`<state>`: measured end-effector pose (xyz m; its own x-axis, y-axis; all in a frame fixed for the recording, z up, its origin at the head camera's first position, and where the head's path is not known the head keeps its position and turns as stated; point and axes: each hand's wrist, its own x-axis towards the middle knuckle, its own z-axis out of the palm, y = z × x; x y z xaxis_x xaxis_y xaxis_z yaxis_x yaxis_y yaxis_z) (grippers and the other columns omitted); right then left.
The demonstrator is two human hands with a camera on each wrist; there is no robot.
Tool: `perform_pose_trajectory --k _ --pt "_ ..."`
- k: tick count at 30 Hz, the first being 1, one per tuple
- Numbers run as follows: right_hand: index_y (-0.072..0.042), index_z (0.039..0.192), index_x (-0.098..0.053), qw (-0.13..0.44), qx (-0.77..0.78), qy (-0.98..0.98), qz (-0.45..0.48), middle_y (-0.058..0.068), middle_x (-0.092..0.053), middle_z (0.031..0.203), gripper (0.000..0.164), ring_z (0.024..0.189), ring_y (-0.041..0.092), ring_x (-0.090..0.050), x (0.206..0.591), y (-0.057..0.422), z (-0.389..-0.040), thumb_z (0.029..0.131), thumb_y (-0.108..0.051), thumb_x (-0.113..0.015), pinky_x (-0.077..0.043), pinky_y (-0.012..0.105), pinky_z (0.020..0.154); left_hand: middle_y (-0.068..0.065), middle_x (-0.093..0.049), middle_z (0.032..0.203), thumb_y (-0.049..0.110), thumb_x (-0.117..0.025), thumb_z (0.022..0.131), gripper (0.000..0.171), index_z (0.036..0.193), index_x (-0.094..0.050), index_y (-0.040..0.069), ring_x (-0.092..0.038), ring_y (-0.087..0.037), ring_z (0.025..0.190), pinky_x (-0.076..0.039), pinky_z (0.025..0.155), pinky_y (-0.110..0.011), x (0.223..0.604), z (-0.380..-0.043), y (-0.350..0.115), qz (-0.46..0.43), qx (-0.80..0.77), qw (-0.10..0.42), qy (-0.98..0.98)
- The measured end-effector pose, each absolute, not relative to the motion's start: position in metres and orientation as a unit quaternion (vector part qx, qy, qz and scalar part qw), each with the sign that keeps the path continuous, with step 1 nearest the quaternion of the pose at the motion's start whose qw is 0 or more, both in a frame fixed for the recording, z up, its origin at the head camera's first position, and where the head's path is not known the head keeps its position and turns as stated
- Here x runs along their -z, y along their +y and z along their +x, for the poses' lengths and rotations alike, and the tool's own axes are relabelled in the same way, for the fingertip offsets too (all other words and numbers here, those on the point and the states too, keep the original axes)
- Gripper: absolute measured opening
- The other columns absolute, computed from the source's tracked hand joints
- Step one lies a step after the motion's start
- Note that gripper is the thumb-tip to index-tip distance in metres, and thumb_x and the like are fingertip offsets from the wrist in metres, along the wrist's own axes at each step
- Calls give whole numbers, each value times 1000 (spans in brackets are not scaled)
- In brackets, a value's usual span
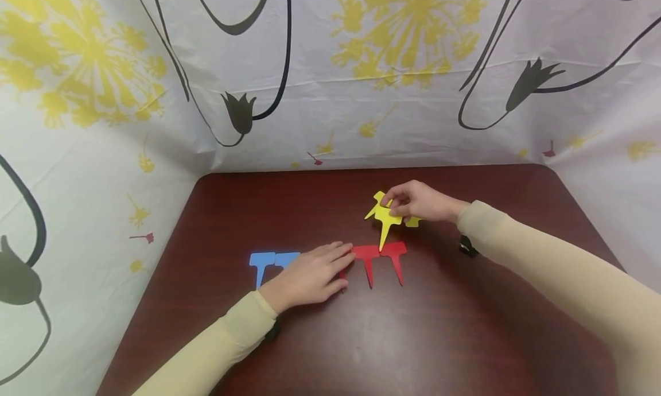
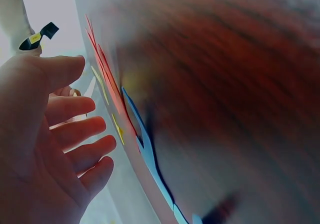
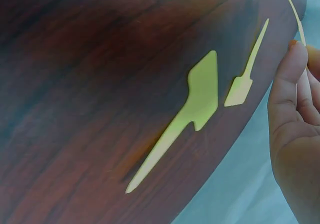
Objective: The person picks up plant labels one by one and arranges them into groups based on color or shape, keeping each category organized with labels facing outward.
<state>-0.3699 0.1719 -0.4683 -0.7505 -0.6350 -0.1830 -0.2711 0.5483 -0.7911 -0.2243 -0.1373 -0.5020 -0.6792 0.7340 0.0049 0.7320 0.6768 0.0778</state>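
My right hand (image 1: 422, 201) pinches a yellow T-shaped plant label (image 1: 385, 219) by its wide head, the pointed stem hanging down toward the red row. In the right wrist view the same hand (image 3: 300, 99) shows thumb and finger on the thin edge of that label. Two more yellow labels (image 3: 204, 91) lie on the table near it. My left hand (image 1: 310, 274), fingers extended, is over the row, partly hiding a red label and a blue one. Beyond its fingertips are two red labels (image 1: 368, 258), (image 1: 395, 252). Blue labels (image 1: 262, 259) lie left of it.
The dark reddish-brown table (image 1: 454, 327) has rounded far corners. A white cloth (image 1: 330, 126) with yellow and grey flower prints hangs behind it and along both sides. Dark straps sit at the wrists below the beige sleeves (image 1: 547, 281).
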Motion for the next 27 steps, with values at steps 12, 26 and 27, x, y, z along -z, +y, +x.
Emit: perform_pose_trajectory --k 12,26,27 --pt "-13 117 -73 257 380 846 -270 7 -72 93 22 79 26 -64 480 204 -350 95 -11 -71 -59 47 72 -2 -43 156 50 -63 96 68 153 -46 16 -40 -20 143 -37 112 -36 507 -232 -120 413 -24 17 910" --pt "-11 116 -74 275 378 845 -259 7 -71 93 21 74 27 -63 495 229 -336 96 -11 -70 -58 43 69 -1 -42 157 50 -62 96 69 154 -45 16 -41 -19 143 -36 113 -35 508 -234 -113 421 -15 36 906" --pt "-10 116 -74 273 377 846 -260 7 -71 92 21 73 27 -63 496 230 -335 96 -10 -70 -58 42 68 -1 -42 157 50 -62 96 69 154 -45 16 -41 -19 143 -36 113 -35 508 -234 -113 422 -16 37 906"
